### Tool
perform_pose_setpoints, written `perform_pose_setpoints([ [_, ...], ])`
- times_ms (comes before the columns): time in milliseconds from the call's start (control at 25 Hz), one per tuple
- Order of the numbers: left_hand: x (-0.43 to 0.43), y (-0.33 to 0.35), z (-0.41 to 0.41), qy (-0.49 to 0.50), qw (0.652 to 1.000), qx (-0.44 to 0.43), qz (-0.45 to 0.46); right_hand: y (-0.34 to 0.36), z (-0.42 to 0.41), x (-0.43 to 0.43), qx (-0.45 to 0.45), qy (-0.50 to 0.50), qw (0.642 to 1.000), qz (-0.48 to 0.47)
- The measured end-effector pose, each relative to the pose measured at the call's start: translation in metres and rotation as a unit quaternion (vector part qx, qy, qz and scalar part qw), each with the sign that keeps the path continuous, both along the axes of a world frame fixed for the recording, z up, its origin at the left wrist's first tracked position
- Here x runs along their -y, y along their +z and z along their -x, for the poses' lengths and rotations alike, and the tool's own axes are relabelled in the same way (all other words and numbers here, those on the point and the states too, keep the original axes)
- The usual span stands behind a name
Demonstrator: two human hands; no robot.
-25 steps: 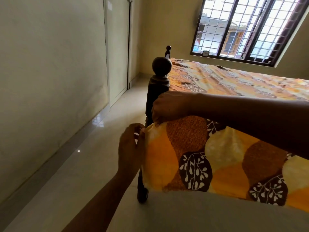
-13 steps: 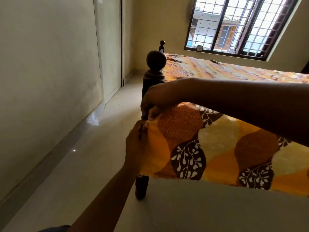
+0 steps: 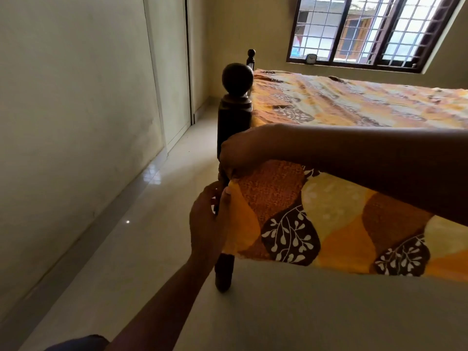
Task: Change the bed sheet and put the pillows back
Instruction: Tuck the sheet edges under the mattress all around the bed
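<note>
An orange, yellow and brown leaf-patterned bed sheet (image 3: 316, 219) covers the bed and hangs over its near side. At the sheet's corner, beside the dark wooden bedpost (image 3: 234, 115), my left hand (image 3: 206, 224) pinches the hanging edge from the left. My right hand (image 3: 240, 150) reaches across from the right and grips the top of the same corner against the post. No pillows are in view.
A pale wall and closed door panels (image 3: 172, 72) run along the left, with a glossy tiled floor (image 3: 126, 249) between them and the bed. A barred window (image 3: 367, 31) with a small clock on its sill is behind the bed.
Both hands stay at the sheet corner by the post. My left hand has shifted slightly up along the edge, and the view has tilted a little.
</note>
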State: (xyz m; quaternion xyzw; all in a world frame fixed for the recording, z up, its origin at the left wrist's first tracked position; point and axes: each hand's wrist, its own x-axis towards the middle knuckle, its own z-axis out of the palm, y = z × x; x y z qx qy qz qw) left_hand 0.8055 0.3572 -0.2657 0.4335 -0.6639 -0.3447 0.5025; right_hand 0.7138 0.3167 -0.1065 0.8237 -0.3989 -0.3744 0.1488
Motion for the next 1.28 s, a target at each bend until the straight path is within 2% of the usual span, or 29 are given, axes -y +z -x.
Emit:
perform_pose_setpoints([
  [80,-0.008,-0.003,0.006,0.104,0.992,0.043,0.062,-0.001,-0.004,0.002,-0.029,-0.012,0.999,-0.012],
  [160,-0.010,0.002,0.013,0.117,0.990,0.038,0.065,-0.001,-0.004,0.006,-0.007,-0.044,0.999,-0.018],
  [240,-0.008,0.009,0.017,0.094,0.994,-0.009,0.048,0.000,0.000,0.003,0.020,-0.049,0.999,-0.006],
  [320,-0.005,0.012,0.017,0.072,0.997,-0.018,0.037,-0.002,0.012,-0.007,0.093,-0.040,0.994,0.049],
  [360,-0.004,0.011,0.016,0.062,0.998,-0.011,0.032,-0.007,0.021,-0.018,0.174,-0.044,0.980,0.088],
  [400,-0.001,0.008,0.014,0.051,0.998,-0.003,0.026,-0.014,0.029,-0.030,0.294,-0.041,0.945,0.140],
  [440,0.000,0.005,0.013,0.038,0.999,0.007,0.024,-0.024,0.037,-0.047,0.425,-0.030,0.882,0.202],
  [480,0.002,0.004,0.012,0.026,0.999,0.021,0.022,-0.038,0.044,-0.067,0.555,-0.033,0.784,0.276],
  [560,0.005,0.002,0.013,0.022,0.998,0.040,0.030,-0.078,0.050,-0.106,0.750,-0.120,0.537,0.367],
  [600,0.006,0.002,0.013,0.028,0.998,0.041,0.037,-0.099,0.047,-0.123,0.808,-0.194,0.420,0.365],
  [680,0.007,-0.001,0.016,0.044,0.996,0.048,0.053,-0.134,0.038,-0.145,0.887,-0.322,0.169,0.283],
  [720,0.009,-0.005,0.017,0.050,0.995,0.053,0.065,-0.148,0.035,-0.151,0.907,-0.354,0.050,0.221],
  [760,0.011,-0.011,0.018,0.055,0.994,0.058,0.074,-0.159,0.032,-0.152,0.915,-0.366,-0.053,0.163],
  [800,0.013,-0.017,0.021,0.058,0.993,0.062,0.080,-0.167,0.029,-0.152,0.914,-0.364,-0.133,0.124],
  [840,0.014,-0.021,0.024,0.062,0.993,0.065,0.082,-0.174,0.026,-0.151,0.909,-0.358,-0.183,0.107],
  [880,0.014,-0.025,0.026,0.064,0.991,0.069,0.091,-0.178,0.025,-0.149,0.906,-0.355,-0.205,0.109],
  [1040,0.018,-0.031,0.023,0.062,0.986,0.084,0.134,-0.191,0.040,-0.145,0.881,-0.373,-0.229,0.181],
  [1160,0.021,-0.031,0.019,0.070,0.986,0.086,0.123,-0.205,0.055,-0.150,0.855,-0.388,-0.320,0.128],
  [1200,0.020,-0.031,0.019,0.072,0.986,0.090,0.120,-0.209,0.059,-0.150,0.858,-0.383,-0.324,0.111],
  [1280,0.019,-0.031,0.020,0.077,0.986,0.096,0.116,-0.221,0.064,-0.148,0.867,-0.385,-0.295,0.116],
])
